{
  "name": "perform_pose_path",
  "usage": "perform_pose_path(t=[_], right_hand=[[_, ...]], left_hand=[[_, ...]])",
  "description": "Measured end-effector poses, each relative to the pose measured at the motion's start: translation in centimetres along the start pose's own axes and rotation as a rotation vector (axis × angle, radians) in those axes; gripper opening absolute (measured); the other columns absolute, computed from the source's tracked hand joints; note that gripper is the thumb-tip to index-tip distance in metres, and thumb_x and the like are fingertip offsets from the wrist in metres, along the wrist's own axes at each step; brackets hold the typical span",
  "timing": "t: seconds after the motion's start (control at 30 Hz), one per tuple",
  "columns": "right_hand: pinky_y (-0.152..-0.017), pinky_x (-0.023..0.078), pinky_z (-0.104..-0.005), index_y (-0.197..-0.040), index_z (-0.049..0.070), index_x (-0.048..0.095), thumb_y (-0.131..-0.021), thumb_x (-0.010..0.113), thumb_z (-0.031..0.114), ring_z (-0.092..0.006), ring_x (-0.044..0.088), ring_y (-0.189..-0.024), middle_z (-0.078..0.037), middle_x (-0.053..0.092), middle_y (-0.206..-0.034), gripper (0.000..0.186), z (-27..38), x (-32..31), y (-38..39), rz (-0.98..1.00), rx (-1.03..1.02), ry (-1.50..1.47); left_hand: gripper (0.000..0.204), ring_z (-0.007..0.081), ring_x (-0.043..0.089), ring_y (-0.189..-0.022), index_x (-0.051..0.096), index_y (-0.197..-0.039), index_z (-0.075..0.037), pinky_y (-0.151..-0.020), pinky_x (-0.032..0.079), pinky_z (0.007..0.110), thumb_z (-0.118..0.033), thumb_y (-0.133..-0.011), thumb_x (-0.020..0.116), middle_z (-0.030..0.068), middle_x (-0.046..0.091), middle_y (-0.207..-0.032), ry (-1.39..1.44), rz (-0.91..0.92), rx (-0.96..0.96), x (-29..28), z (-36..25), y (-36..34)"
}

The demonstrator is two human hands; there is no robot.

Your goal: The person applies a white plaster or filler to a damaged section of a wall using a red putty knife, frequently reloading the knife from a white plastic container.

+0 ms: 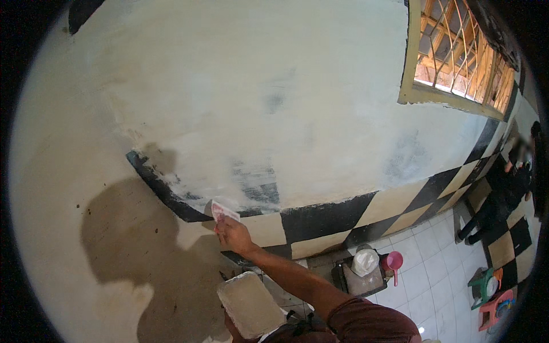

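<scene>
Two hands show: the right hand (235, 235) has fingers closed on a pale spreader (223, 210) by the dark band (162, 194) on the wall (331, 137), left hand (232, 330) under a pale tray (251, 303), grip untellable; flat, even pressure should spread best.

Right hand (233, 233) has a flat, pinkish-white scraper (223, 211) pinched up by a patchy white wall (343, 143) with black-and-cream checks (326, 218) lower down. Rectangular tray (251, 306) below that, pink dipper (394, 260) off to the right.
</scene>
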State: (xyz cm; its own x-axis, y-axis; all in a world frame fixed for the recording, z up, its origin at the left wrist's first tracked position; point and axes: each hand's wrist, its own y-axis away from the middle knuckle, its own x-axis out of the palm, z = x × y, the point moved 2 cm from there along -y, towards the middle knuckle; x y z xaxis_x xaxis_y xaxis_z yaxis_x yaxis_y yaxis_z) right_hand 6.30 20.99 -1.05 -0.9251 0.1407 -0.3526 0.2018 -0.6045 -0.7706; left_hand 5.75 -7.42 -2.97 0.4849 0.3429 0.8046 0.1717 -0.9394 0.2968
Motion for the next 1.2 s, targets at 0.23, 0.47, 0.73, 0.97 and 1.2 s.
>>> perform_pose_path(t=[0.23,0.47,0.73,0.97,1.2], right_hand=[[-0.064,0.048,-0.0364,-0.081,0.001,0.060,-0.075,0.065,0.002,-0.0304,0.059,-0.073,-0.012,0.055,-0.077,0.008,3.0,-10.1,0.3,0.216,0.092,-0.355],[-0.057,0.045,-0.0268,-0.081,0.003,0.063,-0.082,0.061,-0.003,-0.0101,0.057,-0.063,-0.003,0.062,-0.073,0.006,8.0,-24.1,2.6,-0.044,0.835,-0.844],[-0.056,0.046,-0.0251,-0.079,0.002,0.064,-0.080,0.057,-0.007,-0.0092,0.057,-0.060,-0.003,0.065,-0.074,0.012,7.2,-27.0,8.2,-0.103,1.076,-0.791],[-0.064,0.046,-0.0243,-0.084,0.001,0.066,-0.086,0.058,-0.001,-0.0085,0.057,-0.067,-0.003,0.065,-0.079,0.008,6.5,-26.6,8.1,0.020,1.109,-0.627],[-0.043,0.046,-0.0311,-0.079,0.001,0.059,-0.098,0.053,0.018,-0.0160,0.058,-0.048,-0.009,0.063,-0.064,0.026,5.6,-24.6,7.6,0.053,1.076,-0.647]], left_hand=[[0.058,0.0341,0.057,-0.119,0.043,-0.142,-0.014,-0.097,0.048,0.054,-0.051,-0.098,0.036,0.0118,0.054,-0.135,0.033,0.014,0.016,0.5,-0.1,-0.6],[0.066,0.0355,0.050,-0.126,0.042,-0.142,-0.014,-0.106,0.039,0.055,-0.056,-0.091,0.048,0.0099,0.050,-0.140,0.133,0.169,-0.203,3.1,2.4,-4.8],[0.074,0.0309,0.053,-0.122,0.046,-0.136,-0.007,-0.103,0.043,0.048,-0.042,-0.078,0.076,0.0129,0.054,-0.131,-0.460,0.304,0.004,10.0,3.0,-6.0],[0.062,0.0355,0.051,-0.125,0.040,-0.144,-0.010,-0.105,0.041,0.053,-0.051,-0.099,0.034,0.0138,0.050,-0.139,0.225,0.456,-0.382,8.1,6.2,-9.2],[0.062,0.0356,0.049,-0.127,0.035,-0.147,-0.011,-0.105,0.041,0.054,-0.051,-0.100,0.031,0.0144,0.046,-0.143,0.322,0.403,-0.572,9.3,6.9,-8.9]])
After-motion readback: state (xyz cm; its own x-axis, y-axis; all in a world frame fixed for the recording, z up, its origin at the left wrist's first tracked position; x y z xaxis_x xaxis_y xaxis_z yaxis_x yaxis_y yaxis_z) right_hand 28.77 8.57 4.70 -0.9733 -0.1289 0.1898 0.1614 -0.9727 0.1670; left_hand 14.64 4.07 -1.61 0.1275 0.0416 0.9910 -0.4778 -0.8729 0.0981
